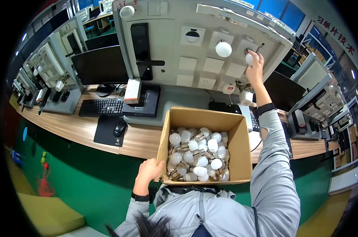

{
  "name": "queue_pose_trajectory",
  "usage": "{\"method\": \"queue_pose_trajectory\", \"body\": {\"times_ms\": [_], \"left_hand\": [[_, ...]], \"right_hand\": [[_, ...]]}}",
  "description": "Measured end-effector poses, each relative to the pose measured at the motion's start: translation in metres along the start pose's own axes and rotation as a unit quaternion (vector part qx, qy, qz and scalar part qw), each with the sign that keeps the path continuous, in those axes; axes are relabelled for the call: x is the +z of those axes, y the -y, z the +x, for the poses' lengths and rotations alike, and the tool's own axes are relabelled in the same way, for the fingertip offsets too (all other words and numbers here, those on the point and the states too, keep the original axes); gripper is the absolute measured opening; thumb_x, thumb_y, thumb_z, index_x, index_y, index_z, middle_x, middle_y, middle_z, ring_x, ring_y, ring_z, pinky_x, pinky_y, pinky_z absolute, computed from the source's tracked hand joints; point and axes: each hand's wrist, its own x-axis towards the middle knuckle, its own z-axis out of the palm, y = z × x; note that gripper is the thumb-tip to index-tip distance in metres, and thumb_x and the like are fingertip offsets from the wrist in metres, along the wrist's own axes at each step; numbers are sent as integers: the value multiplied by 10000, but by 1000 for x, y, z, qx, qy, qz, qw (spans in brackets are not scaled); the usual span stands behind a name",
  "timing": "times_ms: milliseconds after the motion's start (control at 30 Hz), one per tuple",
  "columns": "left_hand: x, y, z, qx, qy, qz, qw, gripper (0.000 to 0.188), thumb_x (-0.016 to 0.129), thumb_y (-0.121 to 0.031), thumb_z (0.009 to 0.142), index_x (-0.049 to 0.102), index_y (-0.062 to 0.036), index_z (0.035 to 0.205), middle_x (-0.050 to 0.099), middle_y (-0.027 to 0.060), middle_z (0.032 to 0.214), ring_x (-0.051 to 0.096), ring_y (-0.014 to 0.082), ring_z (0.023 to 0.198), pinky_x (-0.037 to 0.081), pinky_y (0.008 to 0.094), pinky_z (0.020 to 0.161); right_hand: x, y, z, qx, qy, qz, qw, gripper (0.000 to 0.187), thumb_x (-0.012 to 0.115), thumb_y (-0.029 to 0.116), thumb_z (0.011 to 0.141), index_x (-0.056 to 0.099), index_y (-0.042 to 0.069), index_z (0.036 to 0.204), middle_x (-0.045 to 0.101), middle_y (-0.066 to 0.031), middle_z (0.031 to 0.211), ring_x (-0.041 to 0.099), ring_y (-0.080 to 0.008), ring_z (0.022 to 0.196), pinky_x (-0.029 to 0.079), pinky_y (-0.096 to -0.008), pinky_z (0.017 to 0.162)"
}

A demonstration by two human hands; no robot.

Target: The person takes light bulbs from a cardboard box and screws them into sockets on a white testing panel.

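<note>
My right hand (255,70) is raised to the upright panel, its fingers wrapped round a white light bulb (249,59) at a dark socket on the panel's right side. Whether the bulb's base sits in that socket is hard to see. To its left, another round white bulb (223,49) is mounted on the panel. Against my body rests an open cardboard box (240,148), and my left hand (150,170) grips its left wall near the front corner. Inside lie several white bulbs (201,161) with metal bases, heaped loosely.
The grey panel (163,47) also carries a black door lock (141,51), switch plates and a small camera. A black box (141,103) and a white-orange carton (132,91) stand left of the cardboard box. Further left are a monitor (100,65), keyboard (101,107) and mouse (120,128).
</note>
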Motion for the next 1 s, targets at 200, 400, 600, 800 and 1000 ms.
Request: {"method": "queue_pose_trajectory", "body": {"times_ms": [200, 400, 600, 800, 1000], "left_hand": [[6, 4, 2, 1, -4, 14, 1000, 485, 500, -411, 838, 639, 54, 829, 626, 277, 835, 616, 419, 831, 488, 474, 762], [8, 6, 3, -7, 6, 2, 1000, 490, 503, -417, 840, 639, 53, 813, 628, 276, 844, 615, 421, 837, 485, 476, 765], [10, 6, 4, -2, 4, 3, 1000, 491, 505, -416, 840, 642, 54, 810, 628, 278, 838, 615, 423, 834, 486, 475, 761], [14, 9, 4, 3, -2, -4, 1000, 488, 501, -411, 843, 644, 55, 824, 626, 282, 841, 615, 422, 837, 486, 476, 763], [7, 0, 2, -17, 13, 2, 1000, 490, 498, -411, 845, 646, 56, 844, 626, 282, 854, 614, 420, 850, 483, 475, 772]], "right_hand": [[10, -9, 4, -18, -40, -58, 997, 389, 584, 157, 852, 520, 282, 1215, 335, -154, 1386, 481, -392, 1165, 448, -430, 929], [1, 13, -2, -34, -27, -66, 997, 402, 627, 167, 823, 524, 245, 1204, 396, -152, 1348, 496, -374, 1139, 423, -441, 948], [-7, -1, 1, -111, -61, -141, 982, 485, 658, 33, 729, 527, 211, 1160, 388, -165, 1337, 467, -385, 1151, 416, -441, 954], [-9, 5, 0, -110, -36, -164, 980, 486, 620, -44, 691, 562, 199, 1108, 403, -157, 1323, 449, -398, 1158, 408, -452, 964], [-8, -4, 3, -189, -17, -232, 954, 466, 569, -105, 670, 592, 183, 1035, 406, -120, 1331, 413, -386, 1169, 377, -445, 992]]}}
